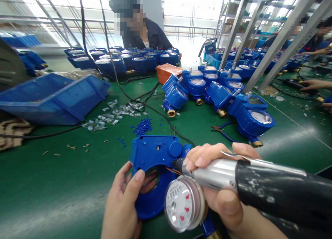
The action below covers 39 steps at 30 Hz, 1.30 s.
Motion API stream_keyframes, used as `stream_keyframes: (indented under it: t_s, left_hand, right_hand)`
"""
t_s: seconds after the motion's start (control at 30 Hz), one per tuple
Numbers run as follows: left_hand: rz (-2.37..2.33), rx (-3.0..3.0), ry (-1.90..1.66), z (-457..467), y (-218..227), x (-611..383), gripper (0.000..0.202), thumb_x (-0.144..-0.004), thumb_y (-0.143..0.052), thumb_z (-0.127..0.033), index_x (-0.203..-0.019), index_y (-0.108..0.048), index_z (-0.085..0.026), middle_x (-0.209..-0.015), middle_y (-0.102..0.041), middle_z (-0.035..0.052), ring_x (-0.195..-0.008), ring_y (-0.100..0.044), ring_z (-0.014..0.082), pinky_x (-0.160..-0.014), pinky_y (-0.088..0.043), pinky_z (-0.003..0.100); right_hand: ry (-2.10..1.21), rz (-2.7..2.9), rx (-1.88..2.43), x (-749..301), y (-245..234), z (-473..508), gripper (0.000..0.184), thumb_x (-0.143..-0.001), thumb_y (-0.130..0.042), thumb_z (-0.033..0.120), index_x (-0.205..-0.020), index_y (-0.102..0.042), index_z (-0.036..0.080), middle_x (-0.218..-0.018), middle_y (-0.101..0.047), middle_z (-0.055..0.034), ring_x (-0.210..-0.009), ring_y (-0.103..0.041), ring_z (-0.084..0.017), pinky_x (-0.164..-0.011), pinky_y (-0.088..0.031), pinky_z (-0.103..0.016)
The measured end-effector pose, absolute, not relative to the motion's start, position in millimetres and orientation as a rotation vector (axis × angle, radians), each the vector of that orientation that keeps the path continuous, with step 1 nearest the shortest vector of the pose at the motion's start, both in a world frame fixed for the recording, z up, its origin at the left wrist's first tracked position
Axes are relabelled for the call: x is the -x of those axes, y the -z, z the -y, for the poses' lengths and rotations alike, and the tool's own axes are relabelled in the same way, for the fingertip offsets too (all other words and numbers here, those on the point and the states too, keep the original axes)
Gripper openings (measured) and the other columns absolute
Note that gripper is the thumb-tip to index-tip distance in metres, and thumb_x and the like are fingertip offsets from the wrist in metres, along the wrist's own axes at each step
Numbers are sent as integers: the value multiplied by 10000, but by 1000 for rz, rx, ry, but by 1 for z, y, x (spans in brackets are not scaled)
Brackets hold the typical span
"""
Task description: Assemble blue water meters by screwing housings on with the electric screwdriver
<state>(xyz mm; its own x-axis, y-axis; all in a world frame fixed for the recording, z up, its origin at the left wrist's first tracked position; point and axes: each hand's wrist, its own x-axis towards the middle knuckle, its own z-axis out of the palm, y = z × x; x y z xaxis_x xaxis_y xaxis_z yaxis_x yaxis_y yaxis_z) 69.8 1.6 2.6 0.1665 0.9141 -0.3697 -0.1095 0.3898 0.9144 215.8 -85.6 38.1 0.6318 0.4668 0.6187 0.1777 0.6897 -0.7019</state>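
My left hand (127,194) grips the left side of a blue plastic meter housing (147,154), thumb on its face and fingers showing through the round opening. My right hand (223,194) is wrapped around an electric screwdriver (215,173) with a silver front and black body. Its dark tip meets the housing's right edge, beside the round raised boss. Below the tip, thin coloured wires run from the housing toward a round water meter dial (180,204) with red pointers. Under the dial, part of a blue meter body with a brass end (214,233) shows; my right hand hides some of it.
Several finished-looking blue water meters (255,118) stand at right, near blue-handled pliers (220,128). Small blue caps (142,126), little clear bags (103,120) and a blue bin (77,97) lie left of centre. Black cables (124,90) cross the green table. A co-worker (147,31) sits opposite.
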Motion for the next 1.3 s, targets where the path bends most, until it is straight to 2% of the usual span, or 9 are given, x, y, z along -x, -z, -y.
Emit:
stream_keyframes:
  t_s: [0.13,0.3,0.43,0.57,0.73,0.87,1.13,1.3]
  left_hand:
    - [-1175,-891,-894,-2,-2,-70,836,-690,-817,-420,-1422,-465,-220,-1159,-722,112,-916,-737,323,-739,-635,382]
    - [-1210,-865,-915,-3,1,-70,778,-662,-833,-427,-1352,-527,-236,-1166,-723,107,-897,-741,338,-721,-639,415]
    - [-1205,-856,-919,-3,2,-69,779,-652,-835,-436,-1345,-531,-251,-1174,-724,106,-893,-745,350,-738,-640,442]
    - [-1199,-857,-889,-2,-2,-68,758,-674,-831,-426,-1345,-526,-248,-1187,-719,105,-916,-743,339,-747,-641,412]
    - [-1171,-854,-862,-1,-6,-69,778,-694,-823,-383,-1381,-487,-237,-1266,-682,112,-941,-740,314,-757,-636,364]
    - [-1161,-844,-863,-2,-6,-70,804,-672,-831,-373,-1378,-479,-215,-1291,-666,128,-925,-743,303,-733,-632,333]
    - [-1138,-853,-853,-2,-7,-69,701,-698,-816,-377,-1316,-516,-234,-1179,-716,96,-920,-747,304,-761,-625,348]
    - [-1141,-855,-852,-1,-9,-70,705,-674,-828,-384,-1293,-526,-235,-1164,-727,92,-866,-750,301,-766,-624,373]
  right_hand:
    - [-190,914,823,-216,-41,84,617,-742,-772,476,-1271,-508,298,-877,-591,-17,-798,-646,-233,-704,-568,-434]
    - [-124,848,657,-212,-38,80,483,-858,-643,435,-1275,-436,308,-849,-581,7,-671,-600,-175,-623,-540,-377]
    - [-179,884,614,-213,-35,82,469,-881,-624,390,-1285,-397,318,-861,-595,12,-684,-612,-181,-629,-559,-385]
    - [-174,870,690,-211,-42,85,416,-915,-647,417,-1251,-434,294,-836,-613,3,-658,-627,-189,-616,-571,-400]
    - [-106,940,707,-209,-48,84,374,-940,-635,360,-1255,-443,300,-822,-629,-11,-643,-645,-185,-568,-570,-366]
    - [-193,1016,682,-217,-43,83,408,-939,-610,444,-1276,-434,297,-841,-621,-23,-658,-647,-197,-597,-577,-393]
    - [-269,936,671,-219,-45,83,378,-908,-654,426,-1206,-464,293,-786,-599,0,-625,-625,-203,-595,-566,-410]
    - [-159,1005,582,-216,-39,78,402,-924,-634,439,-1234,-422,296,-829,-611,-10,-617,-627,-179,-540,-558,-348]
